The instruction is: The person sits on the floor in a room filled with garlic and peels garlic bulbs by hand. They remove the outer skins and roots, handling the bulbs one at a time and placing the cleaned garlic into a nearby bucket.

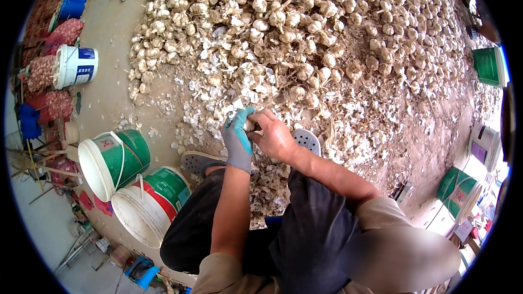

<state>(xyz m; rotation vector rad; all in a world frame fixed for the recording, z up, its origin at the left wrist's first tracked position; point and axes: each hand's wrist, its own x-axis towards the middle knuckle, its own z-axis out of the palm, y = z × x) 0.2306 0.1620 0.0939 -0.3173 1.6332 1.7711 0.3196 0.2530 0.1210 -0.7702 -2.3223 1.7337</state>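
At centre frame, the gloved left hand (238, 137) and the bare right hand (274, 136) together grip one garlic bulb (249, 125). A garlic heap (305, 27) fills the upper frame. Two green-and-white buckets (111, 162) lie tipped at lower left.

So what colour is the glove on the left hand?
Grey with teal fingertips, on the left hand, seen in the head view.

Buckets — seven: two green-and-white (111, 160), one white (76, 66), one blue (71, 6), three green at right (489, 65). Hands — two. Sandals — two (197, 160). Garlic heap — one (305, 32).
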